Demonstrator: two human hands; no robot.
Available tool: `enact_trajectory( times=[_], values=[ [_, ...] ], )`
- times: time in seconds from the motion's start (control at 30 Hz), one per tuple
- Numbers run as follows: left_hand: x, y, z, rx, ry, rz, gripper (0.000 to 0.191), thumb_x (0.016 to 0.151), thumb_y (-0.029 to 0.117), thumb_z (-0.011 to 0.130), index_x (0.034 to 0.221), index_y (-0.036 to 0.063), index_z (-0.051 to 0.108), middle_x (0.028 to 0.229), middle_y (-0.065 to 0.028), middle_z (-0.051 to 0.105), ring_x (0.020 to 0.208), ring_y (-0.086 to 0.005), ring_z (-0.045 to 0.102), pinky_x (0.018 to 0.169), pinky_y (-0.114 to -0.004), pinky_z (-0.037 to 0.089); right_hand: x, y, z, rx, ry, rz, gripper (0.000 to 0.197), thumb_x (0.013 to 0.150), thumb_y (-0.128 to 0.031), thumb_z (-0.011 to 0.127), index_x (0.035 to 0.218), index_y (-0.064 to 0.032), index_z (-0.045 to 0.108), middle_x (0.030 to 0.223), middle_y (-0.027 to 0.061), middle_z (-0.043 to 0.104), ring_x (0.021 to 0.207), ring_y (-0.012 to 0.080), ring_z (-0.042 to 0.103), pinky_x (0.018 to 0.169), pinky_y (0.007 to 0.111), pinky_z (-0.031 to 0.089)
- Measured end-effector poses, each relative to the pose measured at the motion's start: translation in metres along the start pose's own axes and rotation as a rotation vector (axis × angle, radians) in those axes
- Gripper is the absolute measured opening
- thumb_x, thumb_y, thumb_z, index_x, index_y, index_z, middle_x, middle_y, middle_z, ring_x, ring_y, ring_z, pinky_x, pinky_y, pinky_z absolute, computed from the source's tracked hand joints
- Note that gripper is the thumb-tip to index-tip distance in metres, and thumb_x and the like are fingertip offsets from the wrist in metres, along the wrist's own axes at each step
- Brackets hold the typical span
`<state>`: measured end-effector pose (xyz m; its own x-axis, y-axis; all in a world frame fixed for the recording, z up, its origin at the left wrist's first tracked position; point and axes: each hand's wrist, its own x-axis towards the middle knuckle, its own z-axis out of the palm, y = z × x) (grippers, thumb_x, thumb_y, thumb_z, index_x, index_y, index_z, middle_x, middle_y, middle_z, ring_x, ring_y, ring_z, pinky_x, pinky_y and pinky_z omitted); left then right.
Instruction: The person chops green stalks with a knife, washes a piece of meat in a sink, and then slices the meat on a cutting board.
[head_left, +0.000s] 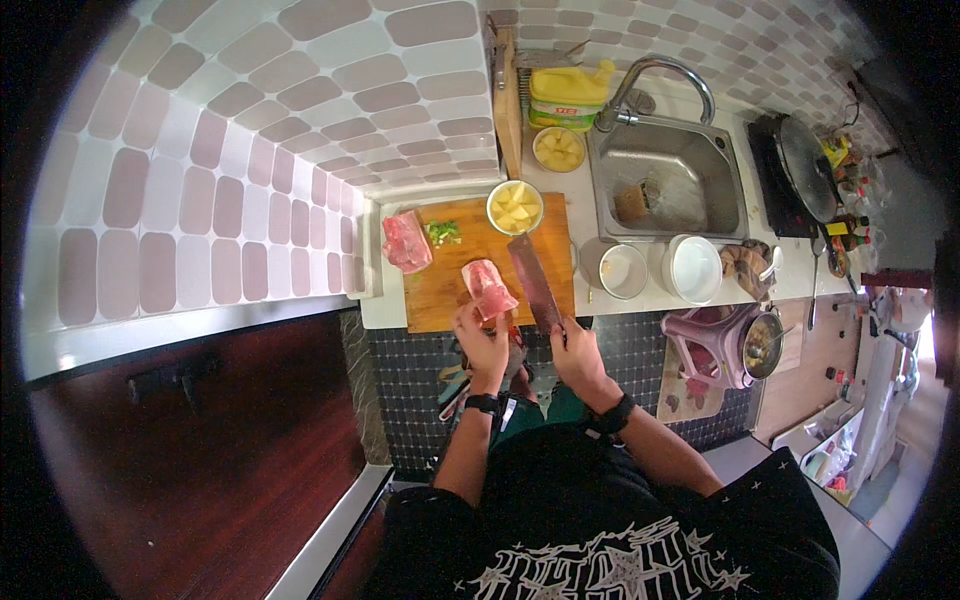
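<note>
A short piece of raw meat (481, 279) lies on a wooden cutting board (439, 307). My left hand (481, 341) grips its near end between thumb and fingers. In my right hand (579, 352) is a cleaver (531, 277), held by the handle, its broad blade over the board just right of the meat and apart from it. A larger slab of raw meat (406, 241) rests at the board's far left corner, beside a small heap of chopped green onion (444, 232). Pale yellow chunks (515, 208), apparently potato, fill a bowl on the board's far edge.
Behind the board stand another bowl of chunks (559, 149) and a yellow jug (566, 97). Rightward are a steel sink (694, 150) with a tall faucet (667, 64), white bowls (696, 270), and a lidded pan (806, 169). A pink stool (697, 337) is below the counter.
</note>
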<state>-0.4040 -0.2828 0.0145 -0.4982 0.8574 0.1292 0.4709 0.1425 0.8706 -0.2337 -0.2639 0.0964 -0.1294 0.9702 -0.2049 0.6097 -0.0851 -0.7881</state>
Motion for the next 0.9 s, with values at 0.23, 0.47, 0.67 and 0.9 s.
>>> enact_trajectory(
  times=[0.23,0.47,0.67,0.9],
  values=[
    [-0.043,-0.007,0.010,0.331,-0.245,0.147,0.035,0.095,0.014,0.064,0.127,0.0027,0.054,0.125,-0.0215,0.050,0.107,-0.0336,0.056,0.090,-0.045,0.050,0.002,0.026,-0.021,-0.007,-0.023,0.069,0.024,0.096,-0.020,0.055,0.092,0.0040,0.056,0.071,0.0318,0.060,0.072,0.0528,0.059,0.064,0.057,0.047],
    [-0.036,-0.004,0.027,0.465,-0.315,0.272,0.036,0.093,0.006,0.062,0.129,0.0044,0.059,0.124,-0.0171,0.056,0.111,-0.0365,0.056,0.094,-0.047,0.049,0.009,0.034,-0.039,-0.029,-0.010,0.023,0.022,0.095,-0.016,0.056,0.088,0.0045,0.056,0.069,0.0296,0.060,0.069,0.0486,0.062,0.058,0.051,0.048],
    [-0.018,-0.022,0.017,0.381,-0.417,0.354,0.009,0.091,0.007,0.067,0.095,0.0034,0.060,0.101,-0.0133,0.057,0.094,-0.0343,0.058,0.080,-0.047,0.053,0.013,0.035,-0.048,0.046,-0.094,0.103,0.026,0.096,-0.019,0.056,0.088,0.0050,0.057,0.071,0.0322,0.059,0.072,0.0519,0.060,0.061,0.055,0.047],
    [-0.018,-0.036,0.004,0.467,-0.552,0.439,0.011,0.090,0.008,0.069,0.097,0.0039,0.061,0.097,-0.0130,0.059,0.094,-0.0337,0.059,0.077,-0.047,0.053,0.017,0.039,-0.053,0.022,-0.129,0.057,0.026,0.096,-0.019,0.058,0.086,0.0045,0.057,0.068,0.0311,0.059,0.070,0.0521,0.059,0.058,0.055,0.045]
  ],
)
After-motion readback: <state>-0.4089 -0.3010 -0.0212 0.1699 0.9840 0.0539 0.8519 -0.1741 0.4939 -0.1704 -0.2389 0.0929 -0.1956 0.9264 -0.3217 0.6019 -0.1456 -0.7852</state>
